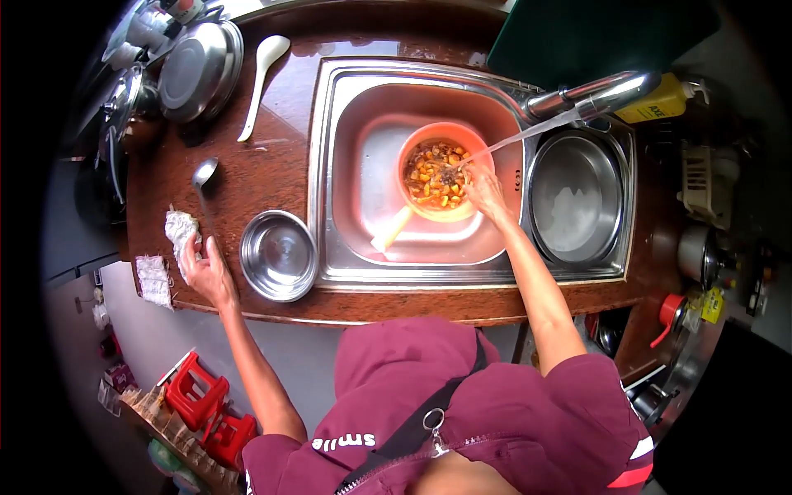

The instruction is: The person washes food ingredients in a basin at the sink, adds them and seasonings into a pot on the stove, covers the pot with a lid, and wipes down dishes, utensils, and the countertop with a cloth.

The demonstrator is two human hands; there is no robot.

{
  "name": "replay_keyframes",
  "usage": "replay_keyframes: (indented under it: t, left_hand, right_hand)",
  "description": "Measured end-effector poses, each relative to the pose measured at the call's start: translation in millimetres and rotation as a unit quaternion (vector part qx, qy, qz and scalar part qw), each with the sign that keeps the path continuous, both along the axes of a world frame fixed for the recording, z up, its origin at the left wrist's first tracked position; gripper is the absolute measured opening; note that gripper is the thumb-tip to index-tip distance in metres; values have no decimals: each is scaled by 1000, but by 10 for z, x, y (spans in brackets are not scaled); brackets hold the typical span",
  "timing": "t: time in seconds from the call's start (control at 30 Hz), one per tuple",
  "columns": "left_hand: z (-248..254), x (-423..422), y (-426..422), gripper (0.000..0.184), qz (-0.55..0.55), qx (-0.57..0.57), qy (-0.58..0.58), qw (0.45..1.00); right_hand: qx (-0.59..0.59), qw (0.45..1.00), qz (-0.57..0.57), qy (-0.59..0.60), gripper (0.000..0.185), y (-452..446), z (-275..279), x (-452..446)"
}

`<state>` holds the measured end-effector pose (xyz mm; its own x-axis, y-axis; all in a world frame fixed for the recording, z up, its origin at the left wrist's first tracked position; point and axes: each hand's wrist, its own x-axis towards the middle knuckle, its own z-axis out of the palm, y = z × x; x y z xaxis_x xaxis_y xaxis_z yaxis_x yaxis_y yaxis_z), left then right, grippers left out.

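In the sink stands an orange pot (410,142) with a pale handle (391,231), holding brownish liquid and chopped orange-yellow food pieces (429,175). My right hand (487,196) reaches over the pot's right rim with its fingertips among the pieces, partly hidden. A stream of water (528,132) runs from the faucet (594,95) into the pot beside those fingers. My left hand (208,271) is at the counter's front edge, thumb and fingers apart. It is beside a crumpled white cloth (180,231) and the handle end of a metal ladle (205,172); whether it touches either is unclear.
A steel bowl (279,256) sits left of the sink (355,206). A white spoon (262,78) lies further back, near stacked metal lids (196,70). A large steel pan (577,198) occupies the right basin. Behind the faucet stands a yellow bottle (656,101).
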<state>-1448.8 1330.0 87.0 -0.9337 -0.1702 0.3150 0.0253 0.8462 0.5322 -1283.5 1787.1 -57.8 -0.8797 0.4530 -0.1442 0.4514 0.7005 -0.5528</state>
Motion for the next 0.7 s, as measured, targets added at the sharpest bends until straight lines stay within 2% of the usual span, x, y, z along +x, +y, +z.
replay_keyframes:
  t: [0.03, 0.07, 0.13, 0.2, 0.23, 0.27, 0.33, 0.4, 0.47, 0.5, 0.6, 0.63, 0.7]
  left_hand:
    - [82, 48, 169, 27, -23, 31, 36, 999]
    - [136, 110, 330, 25, -46, 61, 71, 995]
    - [194, 286, 892, 21, -99, 177, 33, 979]
    - [246, 502, 1615, 27, -188, 256, -117, 941]
    - [114, 521, 1874, 34, -285, 144, -150, 936]
    - [-52, 538, 2107, 52, -372, 83, -192, 904]
    - [-466, 602, 2563, 74, -456, 50, -190, 868]
    - [-1156, 565, 2828, 84, -492, -20, -248, 834]
    - [-1618, 470, 3050, 88, -486, -80, -291, 820]
    - [-1647, 434, 3143, 90, -483, -110, -312, 811]
    - [-1661, 407, 3303, 98, -487, -164, -310, 800]
    - [-1799, 422, 3323, 103, -498, -253, -253, 790]
    - [-1955, 436, 3334, 102, -526, -341, -195, 754]
  right_hand:
    - [-42, 998, 33, -39, 54, 27, 51, -89]
    - [-28, 998, 46, -41, 58, 16, -42, -152]
    - [3, 996, 75, -41, 68, -24, -253, -327]
    - [44, 987, 113, -107, 79, -132, -245, -475]
    - [64, 979, 133, -140, 85, -176, -262, -531]
    - [66, 978, 139, -140, 87, -211, -333, -548]
    - [72, 976, 150, -142, 90, -224, -464, -541]
    - [32, 979, 155, -130, 79, -148, -581, -534]
    - [-8, 980, 159, -117, 69, -45, -703, -579]
    - [-50, 988, 135, -57, 61, 38, -738, -564]
    - [-138, 984, 108, -31, 62, 233, -672, -518]
    - [-46, 984, 159, -61, 69, 192, -551, -534]
    - [22, 974, 183, -131, 75, 48, -486, -410]
